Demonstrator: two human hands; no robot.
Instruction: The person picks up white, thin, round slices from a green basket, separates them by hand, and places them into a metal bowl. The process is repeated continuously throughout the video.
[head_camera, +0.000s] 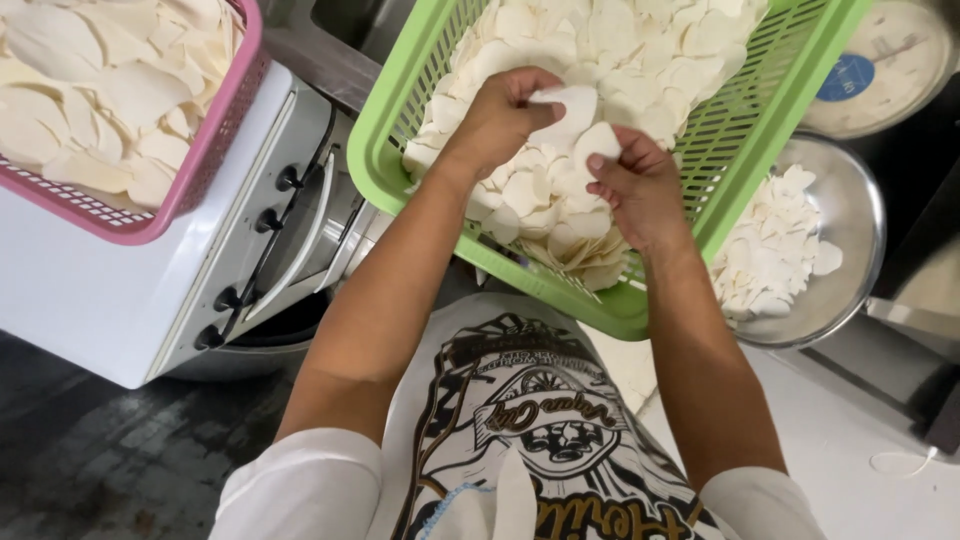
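Above the tilted green basket (760, 130), heaped with pale slices (640, 50), the left hand (500, 120) curls its fingers around one white slice (572, 103), thumb pressed on top; the right hand (640, 190) pinches a second slice (598, 142) between thumb and fingertips. Risk: the basket leans over a steel bowl (850, 215), so loose slices may slide out; the thin pieces would likely snap under a firm grip.
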